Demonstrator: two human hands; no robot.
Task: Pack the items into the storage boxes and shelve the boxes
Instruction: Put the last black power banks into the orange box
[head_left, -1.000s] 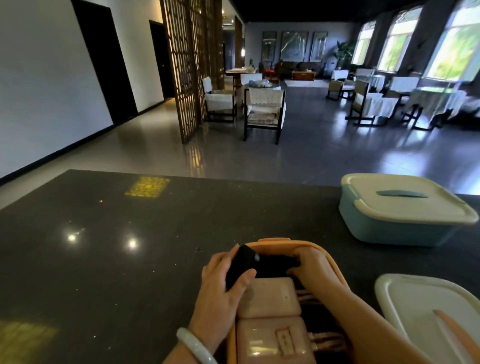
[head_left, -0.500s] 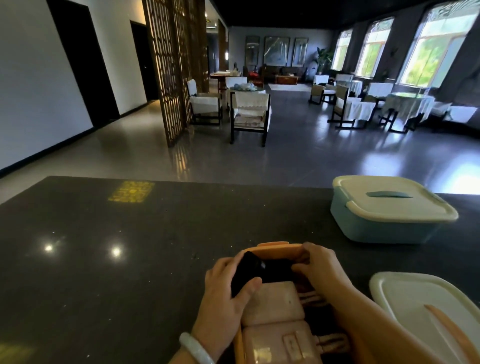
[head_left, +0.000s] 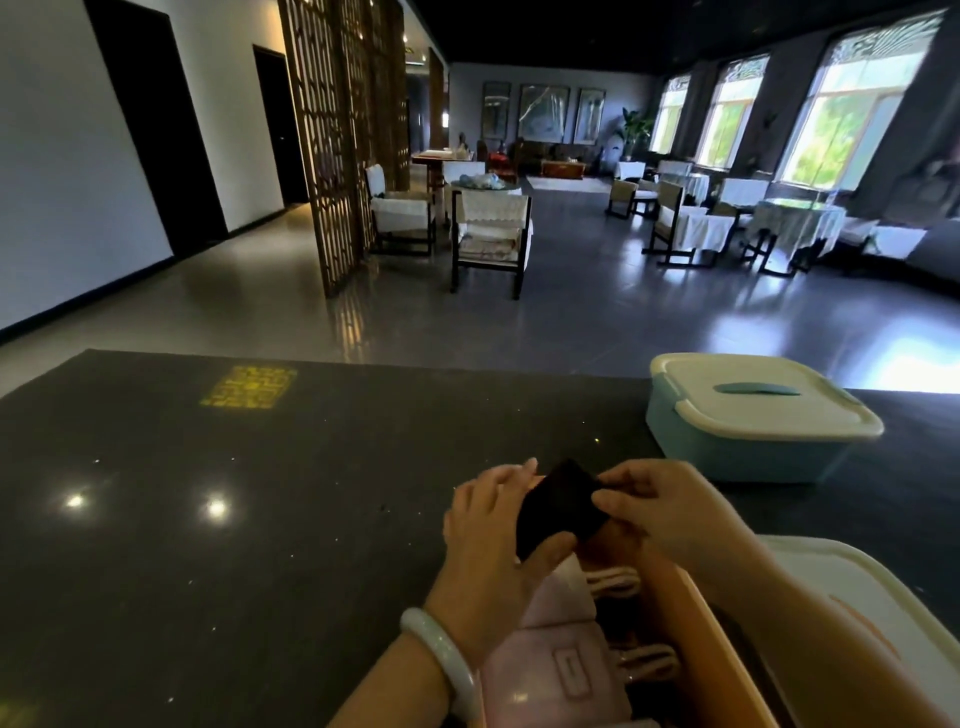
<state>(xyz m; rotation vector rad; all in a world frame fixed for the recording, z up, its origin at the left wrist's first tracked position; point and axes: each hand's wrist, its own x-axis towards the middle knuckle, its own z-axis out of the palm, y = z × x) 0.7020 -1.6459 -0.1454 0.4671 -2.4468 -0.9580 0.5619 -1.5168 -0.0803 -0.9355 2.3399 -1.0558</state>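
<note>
An open orange storage box (head_left: 696, 639) stands at the near edge of the dark counter (head_left: 234, 519). Pink pouches (head_left: 561, 670) with cords lie inside it. Both hands hold a flat black item (head_left: 561, 504) tilted above the far end of the box. My left hand (head_left: 493, 551) grips its lower left side, thumb on its front. My right hand (head_left: 660, 514) pinches its right edge. A pale bracelet sits on the left wrist. The orange box's cream lid (head_left: 852, 613) lies to the right.
A closed blue storage box with a cream lid (head_left: 753, 415) stands at the counter's far right. Beyond the counter lie a glossy floor, chairs (head_left: 491, 239), tables and a wooden lattice screen (head_left: 332, 145).
The black item has come up out of the far end of the orange box and now tilts upright between both hands. The camera view has shifted slightly.
</note>
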